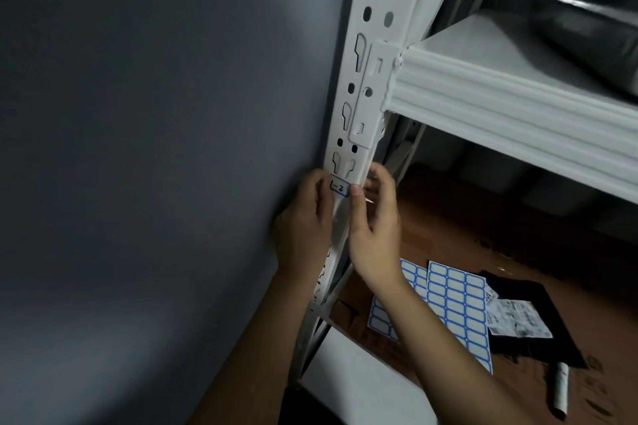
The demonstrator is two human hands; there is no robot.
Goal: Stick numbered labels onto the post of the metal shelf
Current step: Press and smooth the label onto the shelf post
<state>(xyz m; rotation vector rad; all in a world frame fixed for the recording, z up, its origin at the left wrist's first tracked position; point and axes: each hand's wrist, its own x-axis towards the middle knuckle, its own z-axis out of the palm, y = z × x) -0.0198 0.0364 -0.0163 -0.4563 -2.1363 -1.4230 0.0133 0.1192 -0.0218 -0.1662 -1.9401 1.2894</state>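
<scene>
Label (338, 188) long axis across post (359, 86), text prob. upside-down, L hand (303, 217) & R hand (374, 217) pinching its ends

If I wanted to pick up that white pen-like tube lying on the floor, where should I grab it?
Probably around the middle of the white cylindrical marker, coming from above, with fingers on its two long sides. It lies flat on the brown floor, apart from the blue-bordered label sheets, so both sides look free, while the ends are narrow.

Left hand (303, 221) and right hand (374, 228) raised, fingers curled inward.
</scene>
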